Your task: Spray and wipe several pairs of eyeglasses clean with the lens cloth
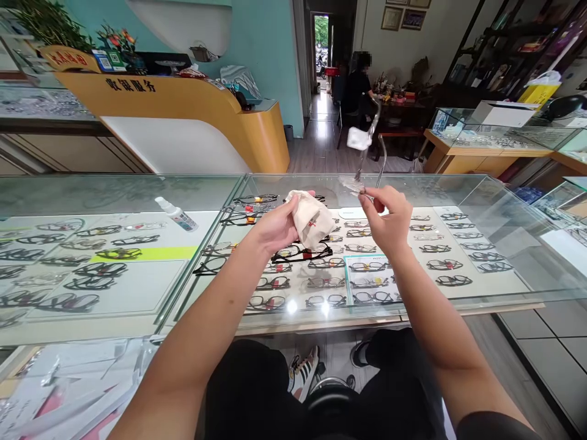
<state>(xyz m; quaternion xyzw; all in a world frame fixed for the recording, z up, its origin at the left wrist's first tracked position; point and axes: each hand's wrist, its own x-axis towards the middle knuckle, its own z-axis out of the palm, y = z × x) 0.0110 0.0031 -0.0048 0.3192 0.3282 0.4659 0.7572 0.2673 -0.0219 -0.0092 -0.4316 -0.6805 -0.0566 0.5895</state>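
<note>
Cloth (315,214): 1, left hand (278,227) | right hand (389,214): apparently 1 clear piece (351,184)

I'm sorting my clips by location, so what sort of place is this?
Most likely an eyeglasses shop: rows of spectacles lie in a glass display case, and a counter with large lettering stands beyond it.

Black trousers (252,391), a white dark-striped shoe (304,371), and, apparently, a short dark sleeve (493,426).

Brt daylight thru doorway (321,38), glare on glass counter (291,306), edges stretched
</note>
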